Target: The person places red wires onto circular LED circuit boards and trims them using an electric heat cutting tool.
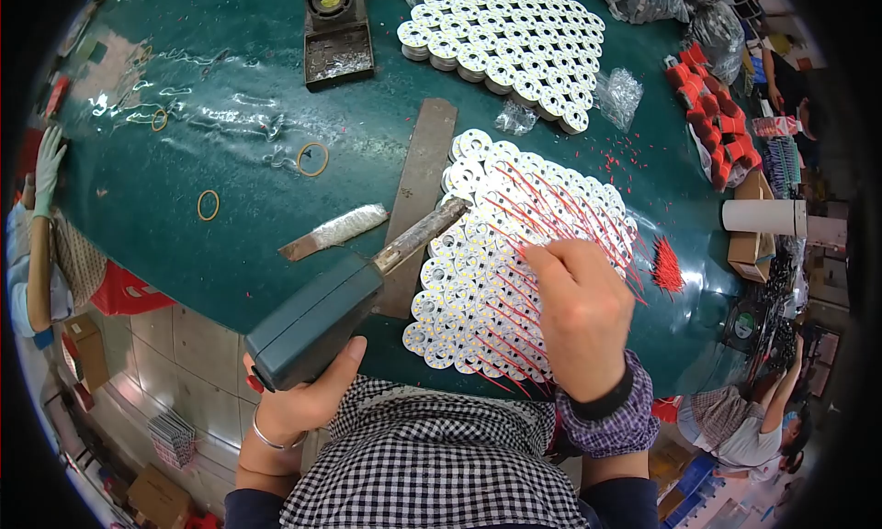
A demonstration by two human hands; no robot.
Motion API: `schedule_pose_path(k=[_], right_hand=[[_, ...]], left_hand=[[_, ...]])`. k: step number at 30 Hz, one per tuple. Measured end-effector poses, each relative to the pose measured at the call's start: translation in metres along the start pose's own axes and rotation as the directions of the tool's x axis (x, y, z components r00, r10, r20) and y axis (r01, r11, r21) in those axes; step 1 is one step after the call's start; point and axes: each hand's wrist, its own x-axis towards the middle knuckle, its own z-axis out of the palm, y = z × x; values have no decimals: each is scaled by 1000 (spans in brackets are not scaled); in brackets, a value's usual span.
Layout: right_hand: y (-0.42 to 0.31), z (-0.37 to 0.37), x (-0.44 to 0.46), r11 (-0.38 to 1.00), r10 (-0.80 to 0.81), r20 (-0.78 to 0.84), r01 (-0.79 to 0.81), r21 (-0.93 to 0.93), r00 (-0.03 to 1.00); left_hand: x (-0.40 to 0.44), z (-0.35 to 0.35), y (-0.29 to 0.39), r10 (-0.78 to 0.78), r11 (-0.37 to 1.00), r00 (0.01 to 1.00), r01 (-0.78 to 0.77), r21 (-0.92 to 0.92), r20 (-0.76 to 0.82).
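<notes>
My left hand (312, 391) is wrapped round the handle of a dark green soldering gun (317, 322). Its stained metal barrel (418, 238) points up and right, with the end over the left part of a block of round white LED boards (450, 281). Above the same boards, my right hand (583, 313) is closed in a pinch; a thin red wire (511, 238) runs to its fingertips. Rows of similar red wires lie across the boards on both sides of this hand. A flat metal bar (424, 162) lies along the boards' left side.
A white-wrapped blade (340, 228) lies left of the bar. Farther back are a second block of LED boards (505, 33) and a dark metal tray (338, 56). Loose red wires (667, 267) are piled at right. Rubber bands (312, 159) dot the green table. A gloved hand (46, 171) shows at far left.
</notes>
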Motion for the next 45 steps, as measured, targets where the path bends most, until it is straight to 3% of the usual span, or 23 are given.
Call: schedule_pose_path(k=[5, 7, 13, 29, 35, 45], right_hand=[[-9, -20, -1, 999, 47, -22, -47, -23, 999], [-8, -4, 5, 994, -81, -138, 90, 59, 987], [-3, 47, 6, 967, -64, -225, 116, 229, 972], [-5, 49, 6, 978, -63, -208, 102, 180, 976], [-4, 49, 5, 979, -61, -191, 96, 178, 980], [-8, 41, 7, 987, -62, -211, 92, 135, 975]], left_hand=[[1, -3, -2, 13, 1000, 1000, -12, 27, -28], [0, -3, -2, 15, 1000, 1000, -15, 16, -27], [-4, -7, -2, 7, 1000, 1000, -7, 20, 11], [9, -4, 0, 137, 982, 974, -158, 104, 180], [10, -6, 3, 96, 983, 974, -124, 133, 206], [-12, -13, 3, 1, 1000, 998, 0, -21, 59]])
